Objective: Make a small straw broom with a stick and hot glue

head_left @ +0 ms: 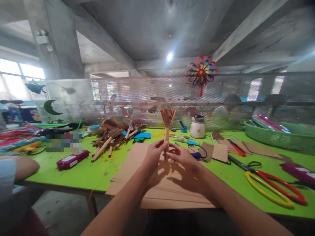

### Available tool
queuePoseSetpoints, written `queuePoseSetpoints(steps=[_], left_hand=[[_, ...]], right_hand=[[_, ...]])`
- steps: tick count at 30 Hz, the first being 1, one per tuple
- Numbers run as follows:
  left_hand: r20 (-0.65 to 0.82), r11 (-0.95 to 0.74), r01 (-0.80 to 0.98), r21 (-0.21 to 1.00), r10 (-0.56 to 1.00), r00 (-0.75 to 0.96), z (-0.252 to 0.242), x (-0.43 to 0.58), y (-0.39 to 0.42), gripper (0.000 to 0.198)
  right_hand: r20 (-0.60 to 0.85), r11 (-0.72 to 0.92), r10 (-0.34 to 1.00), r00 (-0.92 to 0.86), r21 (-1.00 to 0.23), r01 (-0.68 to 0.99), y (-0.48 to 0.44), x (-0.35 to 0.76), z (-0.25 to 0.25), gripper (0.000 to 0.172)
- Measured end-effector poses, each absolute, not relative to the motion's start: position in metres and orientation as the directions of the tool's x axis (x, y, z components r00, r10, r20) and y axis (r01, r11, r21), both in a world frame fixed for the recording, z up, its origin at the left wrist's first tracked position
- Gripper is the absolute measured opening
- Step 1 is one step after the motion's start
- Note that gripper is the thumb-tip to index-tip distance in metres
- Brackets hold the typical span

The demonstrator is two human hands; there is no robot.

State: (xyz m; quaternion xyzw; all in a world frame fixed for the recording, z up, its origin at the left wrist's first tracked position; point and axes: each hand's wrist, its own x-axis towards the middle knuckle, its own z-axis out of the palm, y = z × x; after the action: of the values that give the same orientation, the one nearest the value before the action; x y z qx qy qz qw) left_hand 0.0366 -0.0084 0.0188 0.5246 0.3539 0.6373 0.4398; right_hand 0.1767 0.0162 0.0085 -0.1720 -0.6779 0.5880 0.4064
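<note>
Green table [83, 178]; fan [167, 129] upright between left fingers [159, 145] and right fingers [174, 157].

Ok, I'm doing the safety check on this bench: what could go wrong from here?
The pleated brown piece, held by its stem in the left hand and right hand, might crease if squeezed hard. Loose yellow string below it could tangle. The big scissors lie near the right forearm, so a sideways sweep might knock them.

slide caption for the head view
Left hand and right hand hold a brown fan-topped paper stick upright over brown sheets on a green table.
</note>
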Motion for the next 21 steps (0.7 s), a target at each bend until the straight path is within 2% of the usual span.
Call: queuePoseSetpoints(steps=[4,9,13,16,18,21], left_hand=[[0.314,-0.328,-0.263,0.908,0.945,-0.094,0.019,0.039,-0.008,0.033],[0.361,-0.389,-0.263,0.883,0.92,-0.151,0.021,0.037,-0.011,0.028],[0.314,-0.356,-0.301,0.884,0.932,-0.181,0.019,0.034,-0.006,0.029],[0.284,-0.357,-0.4,0.844,0.931,-0.231,0.016,0.029,0.001,0.024],[0.272,-0.371,-0.486,0.792,0.926,-0.264,0.015,0.024,0.006,0.017],[0.223,-0.37,-0.555,0.745,0.923,-0.315,0.017,0.014,0.01,0.01]], right_hand=[[0.292,0.087,0.694,-0.658,-0.941,-0.326,0.012,0.172,0.002,0.059],[0.134,-0.094,0.675,-0.725,-0.96,-0.264,-0.001,0.174,0.003,0.046],[0.107,-0.087,0.641,-0.76,-0.974,-0.211,-0.009,0.171,0.0,0.034],[0.105,-0.138,0.618,-0.779,-0.961,-0.239,-0.013,0.168,-0.01,0.023],[0.127,-0.129,0.629,-0.767,-0.956,-0.264,-0.016,0.167,-0.016,0.024],[0.111,-0.074,0.62,-0.777,-0.977,-0.199,-0.016,0.17,-0.017,0.028]])
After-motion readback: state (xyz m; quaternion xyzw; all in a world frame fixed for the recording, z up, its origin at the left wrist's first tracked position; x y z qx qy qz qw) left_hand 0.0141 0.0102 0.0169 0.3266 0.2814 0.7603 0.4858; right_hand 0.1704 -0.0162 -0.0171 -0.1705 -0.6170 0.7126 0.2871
